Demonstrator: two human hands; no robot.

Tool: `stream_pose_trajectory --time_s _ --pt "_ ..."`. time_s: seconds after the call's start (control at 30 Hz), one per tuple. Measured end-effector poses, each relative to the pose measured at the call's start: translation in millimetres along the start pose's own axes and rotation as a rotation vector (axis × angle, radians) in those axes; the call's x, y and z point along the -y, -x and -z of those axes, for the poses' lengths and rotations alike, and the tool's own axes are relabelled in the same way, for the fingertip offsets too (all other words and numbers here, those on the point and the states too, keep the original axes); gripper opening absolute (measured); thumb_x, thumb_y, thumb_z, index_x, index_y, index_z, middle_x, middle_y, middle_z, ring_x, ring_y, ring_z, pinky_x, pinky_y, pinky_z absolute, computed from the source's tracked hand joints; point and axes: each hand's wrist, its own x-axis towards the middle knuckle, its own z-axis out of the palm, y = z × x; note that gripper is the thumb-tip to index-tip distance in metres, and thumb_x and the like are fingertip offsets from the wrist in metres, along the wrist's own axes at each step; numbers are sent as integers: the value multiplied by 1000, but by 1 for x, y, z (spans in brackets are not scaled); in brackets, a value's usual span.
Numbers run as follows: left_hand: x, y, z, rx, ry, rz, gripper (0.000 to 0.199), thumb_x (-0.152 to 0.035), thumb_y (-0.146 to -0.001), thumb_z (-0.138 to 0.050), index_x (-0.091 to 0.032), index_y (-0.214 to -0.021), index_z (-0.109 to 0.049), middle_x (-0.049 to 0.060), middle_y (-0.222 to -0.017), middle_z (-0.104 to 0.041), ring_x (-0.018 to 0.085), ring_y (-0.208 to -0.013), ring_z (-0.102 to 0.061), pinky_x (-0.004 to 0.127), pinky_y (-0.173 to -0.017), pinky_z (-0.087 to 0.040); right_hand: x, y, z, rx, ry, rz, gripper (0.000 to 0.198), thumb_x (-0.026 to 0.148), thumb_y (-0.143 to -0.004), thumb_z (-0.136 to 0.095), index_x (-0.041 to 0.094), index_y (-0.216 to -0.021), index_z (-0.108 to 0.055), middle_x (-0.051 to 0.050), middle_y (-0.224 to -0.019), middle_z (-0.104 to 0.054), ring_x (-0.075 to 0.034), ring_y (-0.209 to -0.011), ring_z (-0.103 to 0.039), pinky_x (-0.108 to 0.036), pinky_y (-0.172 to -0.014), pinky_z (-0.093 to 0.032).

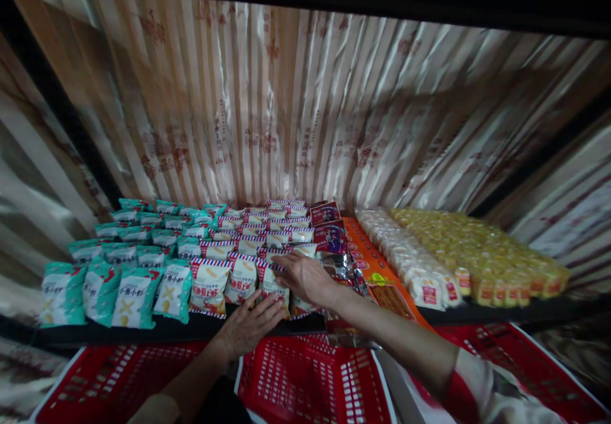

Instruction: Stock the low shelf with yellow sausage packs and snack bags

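White snack bags with red-and-blue striped edges (pixel 209 286) stand in rows on a black shelf. My left hand (pixel 252 323) lies against the lower front of the front-row bags, fingers stretched out and somewhat apart. Above and to its right, my right hand (pixel 308 277) reaches over the front row, its bent fingers closed at the top of one white snack bag (pixel 274 284). The fingertips are partly hidden. Dark red-brown packets (pixel 330 238) stand just right of these bags, with shiny packets in front of them near my right wrist.
Teal snack bags (pixel 135 296) fill the shelf's left side. To the right lie orange packs (pixel 367 252), white-wrapped packs (pixel 415 271) and yellow packs (pixel 482 252). Red baskets (pixel 305 379) sit below the black shelf edge (pixel 191 330). Printed, pleated sheeting (pixel 286 112) hangs behind.
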Motion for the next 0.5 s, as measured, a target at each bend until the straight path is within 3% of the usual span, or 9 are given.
stream_pose_trajectory --time_s 0.1,0.2,0.33,0.5 --pt "-1 1 -4 0 24 31 42 -19 -87 -45 -22 -130 -46 2 -151 -21 21 -138 -17 46 -114 -10 -10 -5 -2 -69 -24 -10 27 29 -92 -42 15 -105 -61 -9 -102 -67 -20 -96 -59 -31 -88 -41" --pt "-3 1 -5 15 32 37 42 -20 -87 -45 -22 -129 -47 2 -151 -23 21 -139 -17 46 -115 -7 -16 -13 -7 -80 -28 29 36 31 -96 -31 16 -96 -64 -8 -95 -68 -19 -92 -60 -32 -89 -40" --pt "-3 -2 -2 52 38 53 43 -22 -88 -43 -21 -131 -46 0 -151 -23 20 -140 -14 45 -116 -2 -14 -21 -10 -35 1 92 41 33 -97 -26 18 -93 -64 -7 -89 -69 -18 -88 -60 -33 -88 -40" --pt "-3 -5 0 53 53 71 43 -27 -89 -42 -20 -132 -45 1 -151 -23 20 -140 -13 45 -116 -2 -13 -24 -4 33 54 47 43 39 -96 -27 19 -93 -65 -7 -91 -69 -19 -91 -60 -30 -84 -41"
